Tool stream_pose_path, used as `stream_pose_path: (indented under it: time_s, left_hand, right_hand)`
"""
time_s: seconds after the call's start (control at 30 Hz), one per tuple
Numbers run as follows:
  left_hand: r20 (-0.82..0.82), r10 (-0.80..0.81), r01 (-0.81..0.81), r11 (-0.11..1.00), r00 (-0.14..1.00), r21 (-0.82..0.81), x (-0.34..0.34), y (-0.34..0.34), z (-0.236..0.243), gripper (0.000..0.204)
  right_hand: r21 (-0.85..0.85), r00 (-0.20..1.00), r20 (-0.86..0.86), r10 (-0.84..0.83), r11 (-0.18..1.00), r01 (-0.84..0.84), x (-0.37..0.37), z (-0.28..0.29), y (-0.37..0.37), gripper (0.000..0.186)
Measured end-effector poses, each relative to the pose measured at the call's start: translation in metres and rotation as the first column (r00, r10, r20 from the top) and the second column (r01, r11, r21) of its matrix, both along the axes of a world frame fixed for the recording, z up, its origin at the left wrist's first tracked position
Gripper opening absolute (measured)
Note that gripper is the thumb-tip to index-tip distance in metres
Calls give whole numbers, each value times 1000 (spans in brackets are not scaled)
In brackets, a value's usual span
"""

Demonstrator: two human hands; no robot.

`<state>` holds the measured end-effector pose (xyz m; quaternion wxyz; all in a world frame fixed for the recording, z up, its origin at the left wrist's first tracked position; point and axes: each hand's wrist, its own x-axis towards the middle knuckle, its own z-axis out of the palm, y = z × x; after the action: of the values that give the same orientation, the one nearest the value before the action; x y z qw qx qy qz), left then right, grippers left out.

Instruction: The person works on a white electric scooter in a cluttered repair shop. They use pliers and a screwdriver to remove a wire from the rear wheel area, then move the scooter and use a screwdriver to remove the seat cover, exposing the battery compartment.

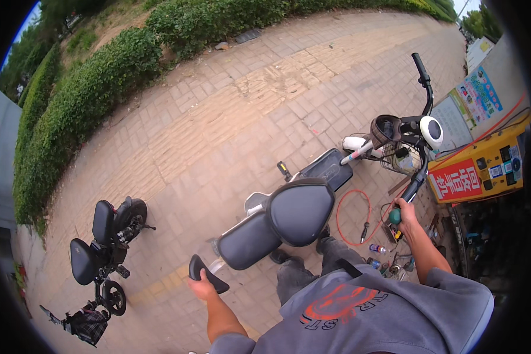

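A black two-wheeled scooter (301, 211) with padded seats stands before me, its handlebar (426, 88) reaching out to the upper right. My left hand (202, 284) is closed on the black rear backrest (212, 272), behind the long rear seat (248, 239). My right hand (405, 215) is closed around the near handlebar grip (413, 192), beside a round green object whose nature I cannot make out. A white-rimmed display (432, 131) and a wire basket (402, 159) are at the front.
Another black scooter (88, 259) stands at the left on the paved sidewalk (159, 147). A hedge (82, 94) runs along the far side. A yellow machine (475, 165) is at the right, with a red hose (355, 241), a bottle (377, 249) and several tools on the ground.
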<state>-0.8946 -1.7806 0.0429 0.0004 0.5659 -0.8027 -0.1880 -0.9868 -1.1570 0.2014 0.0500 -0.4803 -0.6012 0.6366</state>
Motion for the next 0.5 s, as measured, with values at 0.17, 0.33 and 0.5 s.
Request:
stream_pose_path:
  time_s: [0.17, 0.33, 0.5]
  left_hand:
    - [27, 82, -84, 994, 996, 72, 30, -24, 6, 60]
    - [127, 172, -178, 983, 977, 36, 54, -56, 11, 67]
    - [72, -20, 46, 919, 997, -392, 34, -12, -7, 59]
  right_hand:
    - [-40, 998, -9, 67, 997, -67, 6, -1, -28, 14]
    - [-43, 977, -43, 208, 977, -210, 1, 2, -70, 14]
    - [25, 932, 66, 358, 933, -360, 4, 18, -80, 10]
